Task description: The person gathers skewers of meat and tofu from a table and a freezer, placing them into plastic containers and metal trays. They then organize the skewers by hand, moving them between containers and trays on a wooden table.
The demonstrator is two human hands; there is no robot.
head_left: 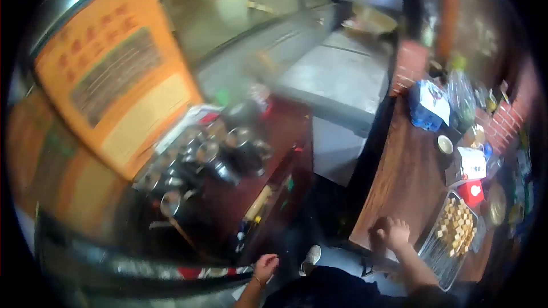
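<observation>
My right hand (393,232) is over the near corner of the wooden counter (394,177), fingers spread and nothing in them. Just right of it lies a metal tray (429,248) with many small tan cubes (455,225) that look like tofu, heaped toward its far side. Low in the middle of the view, my left hand (265,266) hangs with its fingers curled in, apparently without anything inside. It is close to the end of a long strip with silver and red parts (188,272).
Several metal pots (220,162) crowd a dark red table (285,137) on the left, beside an orange sign board (114,68). A white box (469,164), a red box (471,192), a small bowl (444,144) and a blue package (428,108) line the counter.
</observation>
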